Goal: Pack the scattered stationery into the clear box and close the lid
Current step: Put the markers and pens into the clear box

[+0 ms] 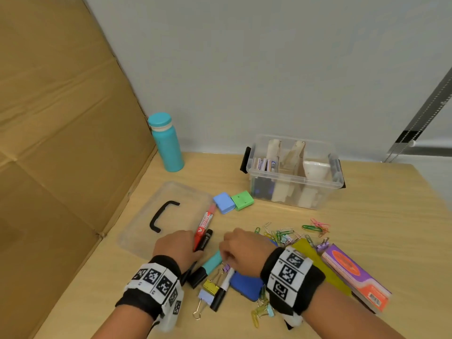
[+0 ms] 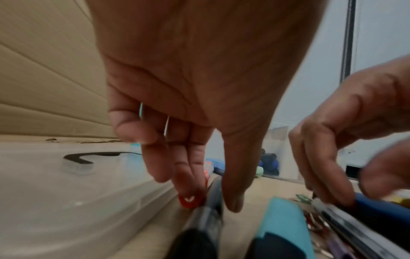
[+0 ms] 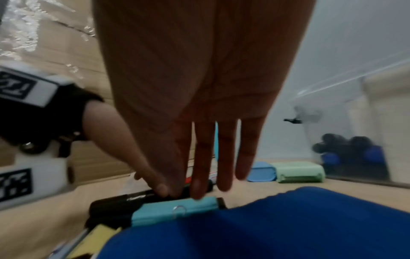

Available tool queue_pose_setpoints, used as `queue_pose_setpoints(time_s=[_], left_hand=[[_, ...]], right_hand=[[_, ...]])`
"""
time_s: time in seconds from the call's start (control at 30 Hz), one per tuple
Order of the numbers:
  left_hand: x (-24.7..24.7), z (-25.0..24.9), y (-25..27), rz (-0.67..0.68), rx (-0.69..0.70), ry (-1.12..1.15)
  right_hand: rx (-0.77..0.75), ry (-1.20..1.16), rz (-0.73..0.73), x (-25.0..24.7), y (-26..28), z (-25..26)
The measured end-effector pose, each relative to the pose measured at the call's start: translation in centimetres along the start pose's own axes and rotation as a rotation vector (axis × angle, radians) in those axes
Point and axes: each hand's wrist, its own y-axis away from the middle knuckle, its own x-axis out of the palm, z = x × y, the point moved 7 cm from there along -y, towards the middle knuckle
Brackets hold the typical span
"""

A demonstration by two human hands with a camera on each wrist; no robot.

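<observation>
The clear box [image 1: 293,182] stands open at the back right, with card dividers and some items inside. Its lid [image 1: 144,231] lies flat on the left. My left hand [image 1: 178,245] [image 2: 209,194] reaches down beside the lid; its fingers and thumb pinch a red marker [image 1: 206,222] [image 2: 189,201] and a black marker [image 1: 206,241] [image 2: 210,212] together. My right hand [image 1: 242,250] [image 3: 199,185] hangs with straight fingers, its tips touching a teal marker [image 1: 211,263] [image 3: 175,208]. A white pen [image 1: 226,282] lies under that hand.
A blue case [image 1: 247,286], binder clips [image 1: 210,287] and paper clips [image 1: 281,234] lie around my hands. Blue [image 1: 223,202] and green [image 1: 242,200] blocks sit before the box. A purple notebook [image 1: 354,272] lies right, a teal bottle [image 1: 167,143] stands at the back, cardboard [image 1: 61,143] walls the left.
</observation>
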Motion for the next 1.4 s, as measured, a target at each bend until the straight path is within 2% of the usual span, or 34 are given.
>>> queue_pose_setpoints(time_s=[0.1, 0.2, 0.43, 0.5, 0.6, 0.73, 0.9, 1.03, 1.17, 1.4], left_hand=[[0.6, -0.6, 0.1, 0.019, 0.018, -0.039], [0.7, -0.9, 0.0, -0.001, 0.037, -0.073], [1.1, -1.2, -0.5, 0.06, 0.074, -0.112], [0.9, -1.0, -0.6, 0.072, 0.089, -0.037], [-0.9, -0.1, -0.9, 0.02, 0.093, 0.125], [-3.1, 1.3, -2.4, -0.06, 0.073, 0.292], [-2.3, 1.3, -4.4, -0.073, 0.07, 0.422], [-0.2, 0.7, -4.6, -0.046, 0.054, 0.421], [0.7, 0.2, -4.5, -0.028, 0.037, 0.29], [0.9, 0.2, -4.5, -0.072, -0.033, 0.167]], right_hand=[[0.027, 0.151, 0.19, 2.2, -0.6, 0.7], [0.032, 0.19, 0.233, 3.1, -0.7, 0.7], [0.023, 0.147, 0.134, 1.8, -0.7, 0.5], [0.045, 0.13, 0.067, 0.8, -0.3, 0.0], [0.071, 0.127, -0.01, -0.3, -0.1, -0.7], [0.028, 0.153, 0.024, 0.5, -1.3, -0.7], [0.005, 0.188, 0.098, 2.0, -3.2, -0.2], [0.037, 0.175, 0.116, 2.0, -3.6, -0.6], [0.059, 0.104, 0.124, 2.1, -3.2, -1.1], [0.041, -0.035, 0.123, 2.2, -2.1, -1.3]])
